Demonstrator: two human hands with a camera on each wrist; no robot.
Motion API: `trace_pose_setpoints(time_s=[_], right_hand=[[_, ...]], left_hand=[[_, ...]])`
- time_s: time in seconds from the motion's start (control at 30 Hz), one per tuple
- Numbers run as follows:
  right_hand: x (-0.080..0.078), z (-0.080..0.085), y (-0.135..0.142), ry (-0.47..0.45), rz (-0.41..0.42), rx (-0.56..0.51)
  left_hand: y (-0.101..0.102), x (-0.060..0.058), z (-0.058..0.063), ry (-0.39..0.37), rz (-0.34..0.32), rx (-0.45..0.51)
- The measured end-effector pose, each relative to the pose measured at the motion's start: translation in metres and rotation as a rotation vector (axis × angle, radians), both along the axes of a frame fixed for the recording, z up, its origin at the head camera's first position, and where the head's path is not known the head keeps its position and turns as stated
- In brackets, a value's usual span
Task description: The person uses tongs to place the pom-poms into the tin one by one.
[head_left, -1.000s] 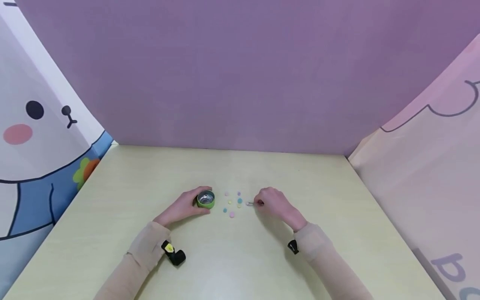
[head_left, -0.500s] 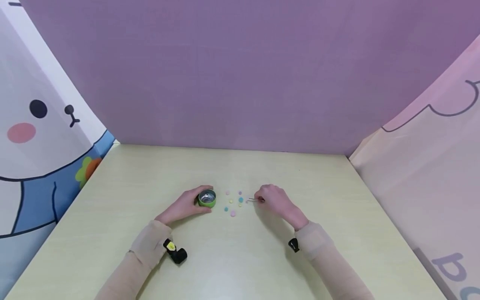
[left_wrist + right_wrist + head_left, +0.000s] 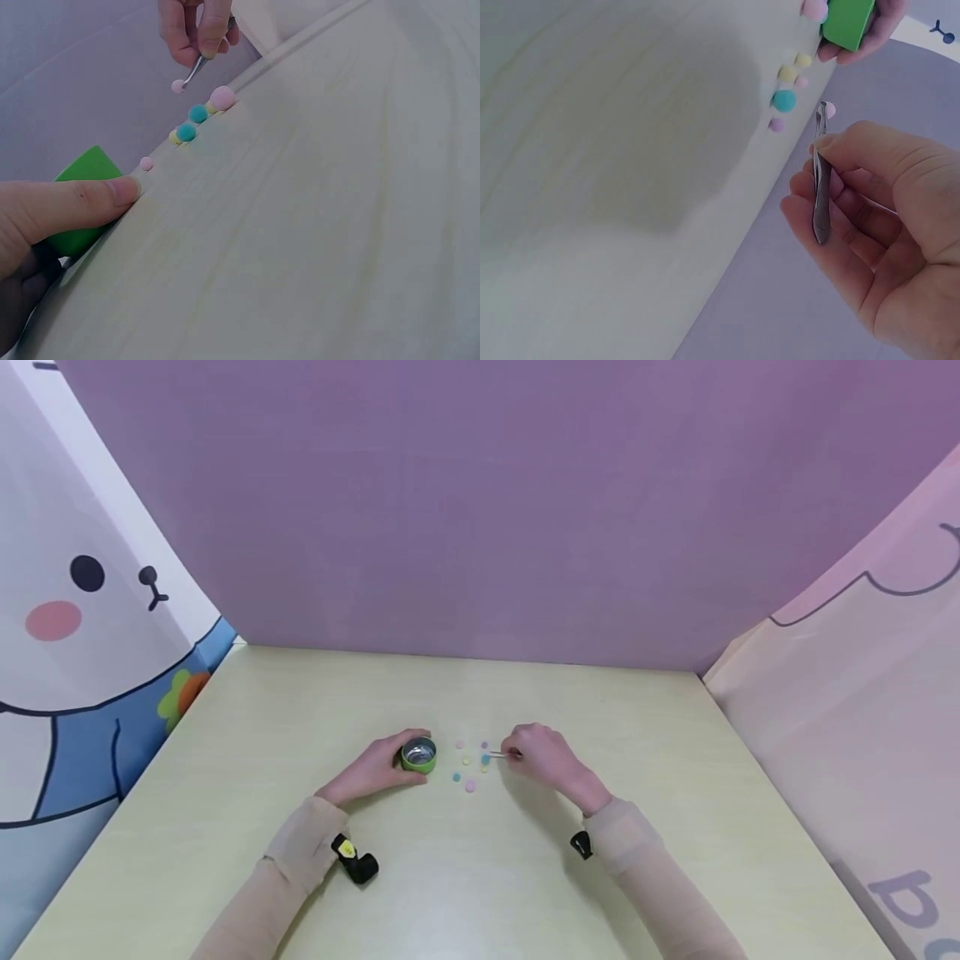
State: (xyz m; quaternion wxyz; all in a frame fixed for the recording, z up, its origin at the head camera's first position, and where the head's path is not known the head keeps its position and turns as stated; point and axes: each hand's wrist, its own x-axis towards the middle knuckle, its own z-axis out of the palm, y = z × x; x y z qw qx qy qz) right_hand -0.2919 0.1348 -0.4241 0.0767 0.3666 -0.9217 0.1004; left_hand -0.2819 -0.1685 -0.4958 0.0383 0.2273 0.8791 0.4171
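Observation:
My left hand (image 3: 375,766) grips a small round green tin (image 3: 418,756) from its left side, thumb along the near side. The tin stands upright on the table, its silvery inside facing up. My right hand (image 3: 545,756) pinches a pair of metal tweezers (image 3: 822,187) between thumb and fingers. At the tweezer tips is a small pale pink pom-pom (image 3: 178,86), raised above the others in the left wrist view. Between the hands lie several loose pom-poms, among them a larger pink pom-pom (image 3: 469,786), a teal pom-pom (image 3: 457,777) and a yellow pom-pom (image 3: 803,60).
The pale wooden table (image 3: 465,877) reaches back to a purple panel (image 3: 465,510). Printed cartoon panels flank it, one on the left (image 3: 97,635) and a pale one on the right (image 3: 847,710). Each wrist wears a small black camera.
My right hand has shifted slightly left and away from me. The tweezers have taken the pale pink pom-pom up from the table. My left hand keeps its grip on the tin.

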Motion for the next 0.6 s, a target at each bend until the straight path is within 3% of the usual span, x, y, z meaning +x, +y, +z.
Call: trace_pose_setpoints(time_s=[0.6], right_hand=[[-0.002, 0.004, -0.023, -0.002, 0.059, -0.014]], left_hand=[[0.0, 0.0, 0.001, 0.0, 0.006, -0.005]])
